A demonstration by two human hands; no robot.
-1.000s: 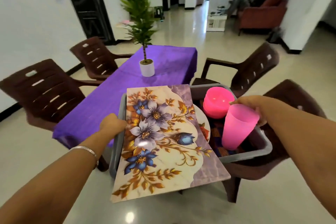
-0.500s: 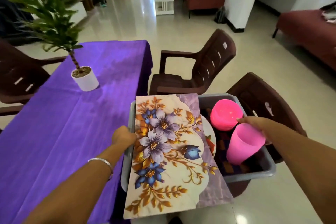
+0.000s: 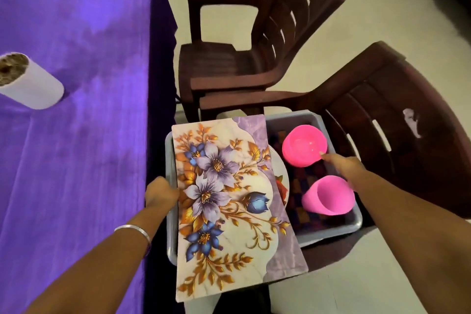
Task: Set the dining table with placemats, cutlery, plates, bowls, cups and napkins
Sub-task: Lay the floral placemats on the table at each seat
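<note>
Nearest, two bare forearms reach in from the lower edge. The left wrist carries a silver bangle [image 3: 133, 230]. The left hand [image 3: 161, 192] grips the left rim of a grey tub [image 3: 331, 233], its fingers curled over the edge and partly hidden beneath the placemat. The floral placemat [image 3: 229, 201] lies tilted across the left half of the tub, overhanging its near rim toward the camera. Under its right edge a white plate [image 3: 281, 181] with a red motif shows in part.

The right hand [image 3: 344, 164] holds the tub's right side. How its fingers lie there cannot be told, since the back of the hand covers them; one fingertip points toward the bowl and appears to touch its rim. Just below this hand a pink cup [image 3: 328, 196] lies on its side within the tub, mouth toward the camera. Beyond it a pink bowl [image 3: 303, 145] sits in the far right corner. Both rest on a dark patterned cloth [image 3: 298, 181] lining the tub floor.

The tub sits over the seat of a brown plastic chair [image 3: 397, 120], just beside the bench. The bench [image 3: 76, 135], left, is covered by a purple cloth and bears a white pot [image 3: 33, 89] near the frame's left edge. A second brown chair [image 3: 254, 41] stands farther back on the pale floor.
</note>
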